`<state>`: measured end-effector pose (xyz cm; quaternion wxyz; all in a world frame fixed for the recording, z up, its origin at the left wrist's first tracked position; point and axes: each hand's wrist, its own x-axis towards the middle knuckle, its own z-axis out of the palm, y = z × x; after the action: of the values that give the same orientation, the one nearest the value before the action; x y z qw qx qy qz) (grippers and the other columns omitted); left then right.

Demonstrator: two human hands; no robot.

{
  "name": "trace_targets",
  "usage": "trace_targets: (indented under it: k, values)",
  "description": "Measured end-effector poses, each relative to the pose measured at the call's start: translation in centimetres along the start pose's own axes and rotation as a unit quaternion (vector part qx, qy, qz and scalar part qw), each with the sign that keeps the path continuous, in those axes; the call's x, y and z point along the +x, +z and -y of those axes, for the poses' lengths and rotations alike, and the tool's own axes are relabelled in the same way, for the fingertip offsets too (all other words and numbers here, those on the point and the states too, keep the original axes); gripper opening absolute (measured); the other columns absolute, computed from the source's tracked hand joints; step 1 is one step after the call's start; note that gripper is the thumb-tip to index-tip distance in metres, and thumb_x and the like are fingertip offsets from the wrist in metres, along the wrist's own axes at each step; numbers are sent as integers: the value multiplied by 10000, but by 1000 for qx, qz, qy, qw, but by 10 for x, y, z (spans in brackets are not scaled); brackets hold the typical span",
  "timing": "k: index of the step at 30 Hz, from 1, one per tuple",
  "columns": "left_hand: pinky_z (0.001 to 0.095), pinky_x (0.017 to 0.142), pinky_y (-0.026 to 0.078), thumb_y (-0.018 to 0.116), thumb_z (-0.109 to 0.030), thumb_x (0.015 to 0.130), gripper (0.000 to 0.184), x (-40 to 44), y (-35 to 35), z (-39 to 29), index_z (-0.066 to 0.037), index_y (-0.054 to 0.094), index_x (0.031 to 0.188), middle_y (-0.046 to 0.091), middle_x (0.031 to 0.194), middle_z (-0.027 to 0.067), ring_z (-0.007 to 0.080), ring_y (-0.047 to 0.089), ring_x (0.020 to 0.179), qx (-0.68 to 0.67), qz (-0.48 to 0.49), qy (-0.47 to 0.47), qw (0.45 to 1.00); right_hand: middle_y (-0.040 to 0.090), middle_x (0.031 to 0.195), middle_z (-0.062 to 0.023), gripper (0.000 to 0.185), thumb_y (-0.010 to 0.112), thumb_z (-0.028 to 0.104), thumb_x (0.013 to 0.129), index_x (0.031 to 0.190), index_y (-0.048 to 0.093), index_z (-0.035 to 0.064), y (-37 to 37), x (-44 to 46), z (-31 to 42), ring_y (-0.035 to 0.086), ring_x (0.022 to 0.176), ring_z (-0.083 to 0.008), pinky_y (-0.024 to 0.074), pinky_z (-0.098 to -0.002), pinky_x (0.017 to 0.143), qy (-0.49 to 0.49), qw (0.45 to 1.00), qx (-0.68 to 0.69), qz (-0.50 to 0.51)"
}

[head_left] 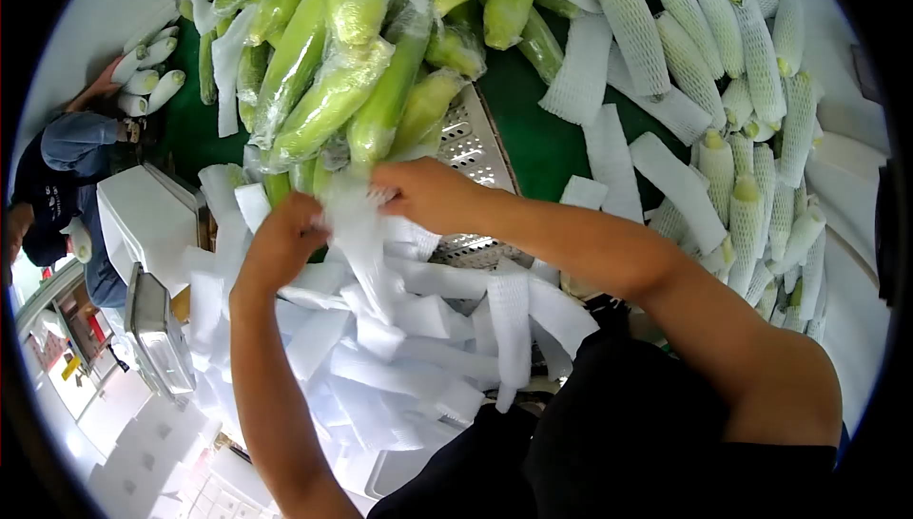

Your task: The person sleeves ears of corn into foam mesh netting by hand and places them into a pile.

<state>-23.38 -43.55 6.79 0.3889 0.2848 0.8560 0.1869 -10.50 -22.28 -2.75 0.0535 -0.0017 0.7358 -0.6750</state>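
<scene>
A white foam net sleeve (359,243) hangs between my hands, its upper end pulled out by both. My left hand (283,241) pinches its left side with closed fingers. On the other side, my right hand (414,196) is closed on the sleeve's upper right edge. Just beyond my fingers lies a heap of long pale-green vegetables (328,105), many wrapped in clear film; their exact kind I cannot tell. Below my hands is a pile of loose white foam sleeves (409,367). Whether anything is inside the held sleeve is hidden.
Several vegetables in foam nets (751,186) are heaped at right. A perforated metal tray (475,153) lies partly under the piles on a green surface (533,144). At left are a white box (147,224), a metal container (162,329) and another person (71,177) near pale vegetables.
</scene>
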Motion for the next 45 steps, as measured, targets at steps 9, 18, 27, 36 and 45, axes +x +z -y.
trace_targets:
  k: [9, 18, 27, 36, 45]
  values:
    - [297, 966, 455, 493, -164, 1029, 349, 72, 78, -76, -65, 485, 1364, 602, 1237, 81, 153, 576, 1081, -577, -216, 77, 784, 615, 787, -132, 328, 516, 354, 1017, 1076, 457, 37, -48, 23, 22, 631, 707, -223, 496, -342, 670, 119, 939, 154, -285]
    - [399, 942, 471, 478, -191, 993, 303, -54, 188, -236, 56, 544, 1156, 619, 1154, 173, 247, 598, 1046, -602, -492, -51, 627, 608, 1184, -161, 351, 491, 261, 1012, 1289, 496, 46, -42, -145, 34, 563, 1119, -317, 434, -427, 974, -97, 980, -169, -41]
    - [423, 965, 502, 540, -281, 988, 416, -31, 300, -36, -40, 484, 1323, 567, 1261, 104, 277, 561, 1151, -678, -450, -63, 578, 641, 940, -183, 191, 511, 252, 1005, 1078, 516, 77, 36, -120, -57, 646, 824, -337, 501, -420, 686, 117, 989, -12, -90]
    - [420, 946, 467, 564, 54, 830, 449, -14, 249, -71, -3, 571, 1275, 622, 1177, 194, 381, 578, 1083, -158, -490, -56, 855, 338, 1463, -282, 849, 676, 182, 752, 1477, 283, -21, 15, -132, -25, 411, 1295, -443, 369, -477, 1059, -10, 953, -302, 29]
    - [384, 869, 533, 688, -18, 810, 246, -23, 188, -177, -30, 682, 1056, 678, 1152, 146, 326, 664, 1015, -194, -295, 174, 919, 506, 1322, -93, 711, 500, 576, 903, 1334, 462, 11, -159, -188, 36, 469, 1243, -229, 304, -418, 1123, -163, 824, 440, -317]
